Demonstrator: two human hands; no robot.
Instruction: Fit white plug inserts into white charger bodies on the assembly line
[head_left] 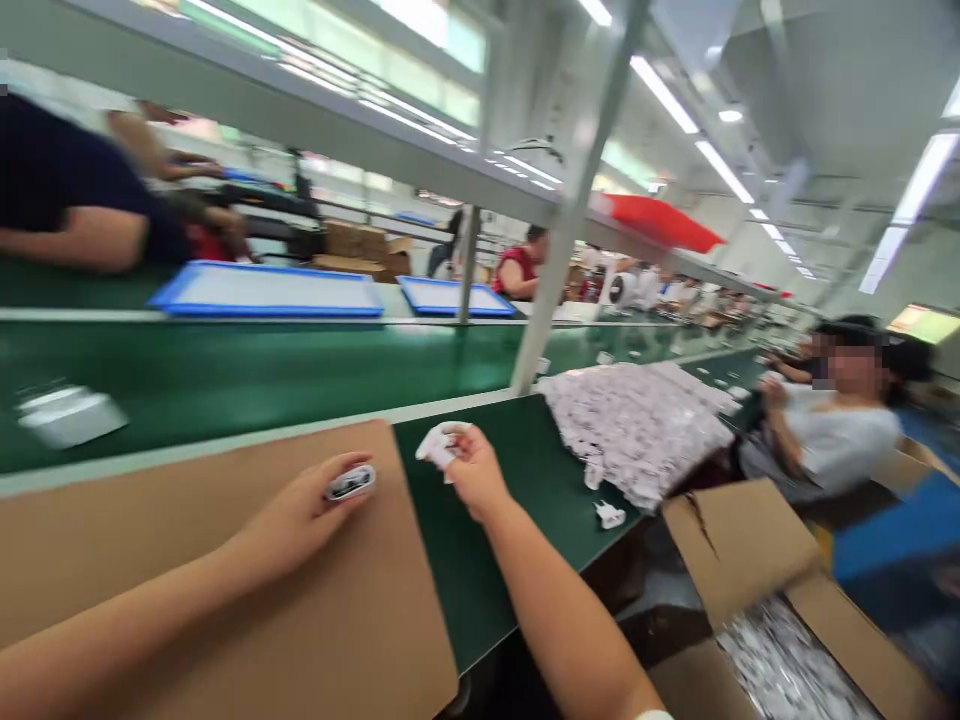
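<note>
My left hand (319, 515) is closed around a small white oval charger housing (352, 483), its open end showing a dark inside. That hand is over a brown cardboard sheet (225, 620) on the bench. To its right, my right hand (476, 475) pinches a white plastic piece (437, 446) above the green bench top (465, 590); the piece is blurred, so its exact kind is unclear. A white two-pin plug (610, 515) lies on the green top farther right, beside a large heap of small white parts (637, 420).
A conveyor belt (300, 360) runs behind the bench, carrying a blurred white item (71, 415). Blue-rimmed trays (270, 312) stand beyond it. A metal post (559, 250) rises near the heap. An open carton (742, 540) holds bagged white parts at lower right. Other people sit along the line.
</note>
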